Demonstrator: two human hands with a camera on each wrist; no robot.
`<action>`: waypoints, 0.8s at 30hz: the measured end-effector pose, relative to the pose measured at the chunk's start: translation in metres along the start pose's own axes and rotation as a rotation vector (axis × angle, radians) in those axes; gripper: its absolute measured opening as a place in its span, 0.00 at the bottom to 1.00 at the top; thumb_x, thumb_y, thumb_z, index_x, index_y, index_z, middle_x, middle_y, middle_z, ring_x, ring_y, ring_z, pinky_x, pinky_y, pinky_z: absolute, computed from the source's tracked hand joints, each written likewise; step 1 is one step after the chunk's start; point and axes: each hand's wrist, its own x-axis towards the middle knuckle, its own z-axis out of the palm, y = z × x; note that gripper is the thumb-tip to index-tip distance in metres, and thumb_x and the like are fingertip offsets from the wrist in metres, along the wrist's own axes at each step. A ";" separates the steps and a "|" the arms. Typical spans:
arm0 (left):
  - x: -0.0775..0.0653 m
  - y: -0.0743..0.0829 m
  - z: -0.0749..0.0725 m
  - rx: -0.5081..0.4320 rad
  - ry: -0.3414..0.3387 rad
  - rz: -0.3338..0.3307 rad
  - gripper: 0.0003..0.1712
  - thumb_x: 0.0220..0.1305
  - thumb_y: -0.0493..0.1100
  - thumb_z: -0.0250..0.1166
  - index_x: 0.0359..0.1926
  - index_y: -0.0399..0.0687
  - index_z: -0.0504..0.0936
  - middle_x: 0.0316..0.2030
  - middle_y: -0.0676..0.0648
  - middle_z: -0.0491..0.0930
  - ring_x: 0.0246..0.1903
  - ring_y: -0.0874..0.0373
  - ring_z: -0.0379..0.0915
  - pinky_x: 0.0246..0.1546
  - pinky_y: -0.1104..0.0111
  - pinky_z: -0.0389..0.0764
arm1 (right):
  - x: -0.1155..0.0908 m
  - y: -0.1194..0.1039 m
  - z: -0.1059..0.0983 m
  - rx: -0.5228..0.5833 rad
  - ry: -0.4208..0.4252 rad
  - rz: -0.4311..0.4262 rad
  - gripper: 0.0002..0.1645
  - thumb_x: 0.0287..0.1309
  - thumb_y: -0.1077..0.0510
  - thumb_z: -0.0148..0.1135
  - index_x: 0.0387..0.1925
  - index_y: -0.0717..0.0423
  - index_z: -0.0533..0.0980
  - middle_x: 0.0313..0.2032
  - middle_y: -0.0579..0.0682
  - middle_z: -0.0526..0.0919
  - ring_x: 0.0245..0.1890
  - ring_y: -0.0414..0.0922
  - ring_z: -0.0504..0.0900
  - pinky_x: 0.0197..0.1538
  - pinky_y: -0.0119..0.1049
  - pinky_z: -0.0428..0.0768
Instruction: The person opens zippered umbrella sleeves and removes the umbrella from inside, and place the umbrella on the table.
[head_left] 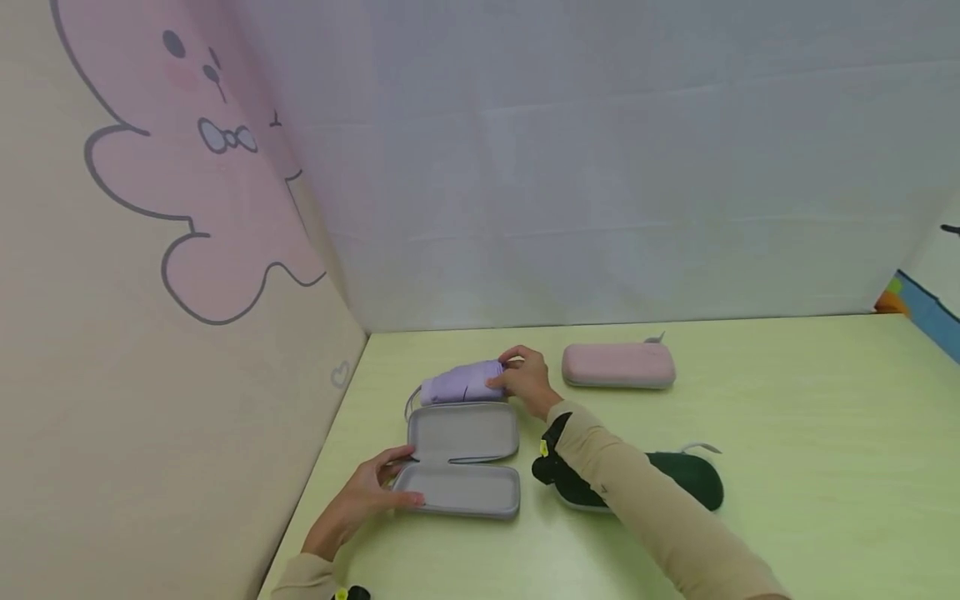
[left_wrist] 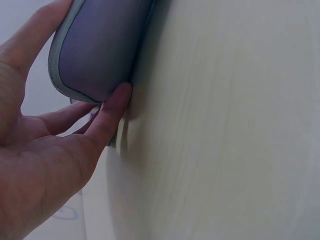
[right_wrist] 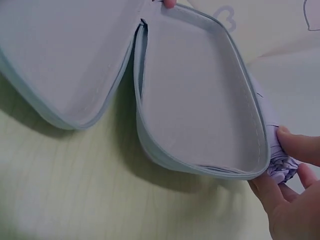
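Observation:
An open zip-up hard case (head_left: pixel 465 490) with a grey lining lies at the left of the table, its two halves spread flat, the hinge between them. My left hand (head_left: pixel 366 492) grips the left end of its near half, thumb at the front wall. The left wrist view shows the purplish outer shell (left_wrist: pixel 102 50) between thumb and fingers. Just behind the case lies a folded lilac umbrella (head_left: pixel 457 385) with a strap loop at its left. My right hand (head_left: pixel 527 383) pinches its right end, where bunched folds (right_wrist: pixel 282 170) show in the right wrist view.
A closed pink case (head_left: pixel 618 365) sits at the back, right of my right hand. A dark green case (head_left: pixel 686 477) lies partly hidden under my right forearm. A printed wall (head_left: pixel 247 317) borders the table on the left, and a pale wall (head_left: pixel 600 208) stands behind.

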 end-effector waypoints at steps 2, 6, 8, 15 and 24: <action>0.000 0.000 -0.001 0.002 -0.004 0.003 0.49 0.45 0.38 0.77 0.67 0.39 0.62 0.63 0.36 0.65 0.65 0.40 0.55 0.58 0.52 0.66 | 0.000 0.001 0.001 -0.041 0.018 0.005 0.24 0.36 0.76 0.72 0.40 0.67 0.75 0.41 0.62 0.82 0.29 0.44 0.79 0.28 0.35 0.81; -0.001 0.001 -0.002 0.012 -0.019 0.025 0.47 0.47 0.39 0.76 0.67 0.38 0.61 0.63 0.36 0.64 0.64 0.41 0.57 0.58 0.56 0.67 | 0.001 0.004 0.001 -0.146 0.026 0.002 0.24 0.37 0.75 0.73 0.40 0.67 0.75 0.38 0.61 0.81 0.27 0.43 0.78 0.27 0.33 0.80; -0.001 0.002 -0.003 0.021 -0.026 0.039 0.46 0.49 0.40 0.75 0.67 0.38 0.61 0.63 0.37 0.63 0.64 0.41 0.58 0.56 0.60 0.68 | 0.001 0.005 0.000 -0.200 0.015 -0.004 0.23 0.38 0.74 0.73 0.41 0.67 0.76 0.38 0.60 0.80 0.27 0.43 0.77 0.27 0.32 0.79; -0.005 0.016 -0.012 0.161 0.045 0.027 0.41 0.52 0.45 0.73 0.65 0.47 0.64 0.62 0.41 0.65 0.61 0.44 0.61 0.50 0.57 0.71 | -0.006 -0.009 -0.008 -0.377 -0.088 -0.019 0.21 0.45 0.67 0.71 0.44 0.65 0.76 0.45 0.61 0.77 0.39 0.50 0.76 0.35 0.37 0.75; -0.003 0.046 -0.012 0.191 0.238 0.148 0.34 0.54 0.46 0.72 0.61 0.48 0.69 0.61 0.44 0.67 0.60 0.44 0.63 0.53 0.52 0.71 | -0.020 -0.037 -0.026 -0.418 -0.177 -0.108 0.22 0.45 0.67 0.70 0.46 0.61 0.77 0.52 0.63 0.75 0.51 0.57 0.74 0.47 0.47 0.77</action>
